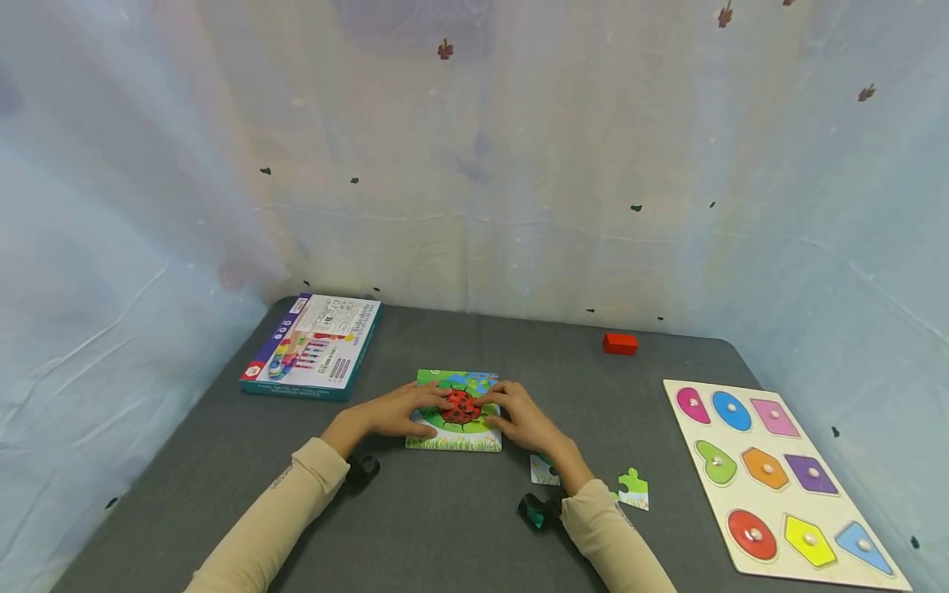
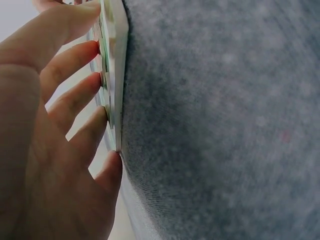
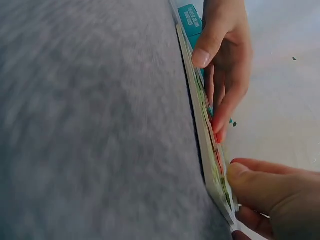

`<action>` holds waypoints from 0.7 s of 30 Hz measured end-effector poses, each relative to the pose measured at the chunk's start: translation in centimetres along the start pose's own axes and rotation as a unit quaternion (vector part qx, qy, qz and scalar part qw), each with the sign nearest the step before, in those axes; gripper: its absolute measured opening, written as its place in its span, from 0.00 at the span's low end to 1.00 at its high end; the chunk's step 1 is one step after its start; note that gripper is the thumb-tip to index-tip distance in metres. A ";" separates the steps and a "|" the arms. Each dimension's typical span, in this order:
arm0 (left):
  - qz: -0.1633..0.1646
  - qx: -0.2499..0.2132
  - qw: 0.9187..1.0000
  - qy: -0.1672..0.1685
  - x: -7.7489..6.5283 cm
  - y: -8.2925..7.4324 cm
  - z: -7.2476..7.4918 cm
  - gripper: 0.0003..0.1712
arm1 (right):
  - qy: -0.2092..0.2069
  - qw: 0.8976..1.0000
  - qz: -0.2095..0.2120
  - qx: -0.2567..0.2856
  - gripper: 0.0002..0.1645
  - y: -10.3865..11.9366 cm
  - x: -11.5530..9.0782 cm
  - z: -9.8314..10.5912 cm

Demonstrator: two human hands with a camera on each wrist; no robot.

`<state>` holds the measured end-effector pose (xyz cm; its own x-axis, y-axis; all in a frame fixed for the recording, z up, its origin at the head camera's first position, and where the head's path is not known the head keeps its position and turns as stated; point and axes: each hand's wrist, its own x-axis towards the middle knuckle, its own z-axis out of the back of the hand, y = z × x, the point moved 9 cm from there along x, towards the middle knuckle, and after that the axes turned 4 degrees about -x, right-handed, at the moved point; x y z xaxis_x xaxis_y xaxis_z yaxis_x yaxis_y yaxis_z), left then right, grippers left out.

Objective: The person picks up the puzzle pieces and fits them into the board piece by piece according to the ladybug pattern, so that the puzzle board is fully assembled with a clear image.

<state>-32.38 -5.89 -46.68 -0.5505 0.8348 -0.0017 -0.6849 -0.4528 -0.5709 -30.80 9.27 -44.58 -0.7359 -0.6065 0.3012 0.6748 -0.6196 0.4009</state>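
A ladybug jigsaw puzzle (image 1: 452,443) lies on the grey table between both hands, its red ladybug in the middle of a green picture. The left hand (image 1: 404,409) spreads over its left part, fingers on the picture. In the left wrist view, fingertips (image 2: 102,80) of this hand touch the puzzle's face, and the little finger meets its edge. From the right, the right hand (image 1: 522,416) rests its fingertips on the ladybug's right side. Its thumb (image 3: 237,172) presses the puzzle's face in the right wrist view, close to the index finger. The palms hide parts of the picture.
Two loose jigsaw pieces, one grassy piece (image 1: 544,471) and one green piece (image 1: 633,491), lie by the right forearm. A boxed set (image 1: 315,342) is at the back left, a red block (image 1: 619,343) at the back right. A peg shape board (image 1: 749,449) lies far right.
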 end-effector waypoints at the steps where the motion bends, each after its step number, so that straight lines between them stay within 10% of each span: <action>1: -0.003 -0.001 1.000 -0.001 0.0 -0.1 0.0 0.31 | 0.001 1.000 -0.001 -0.004 0.16 0.0 0.1 -0.1; 21: -0.033 0.099 0.994 -0.022 0.6 -1.6 0.0 0.36 | -0.013 0.999 -0.042 0.001 0.16 -0.4 0.4 -0.6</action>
<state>-31.59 -4.65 -45.73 -0.5186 0.8523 0.0684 -0.7981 -0.4539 -0.3964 -31.31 9.01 -45.15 -0.7915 -0.5391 0.2879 0.6099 -0.6670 0.4278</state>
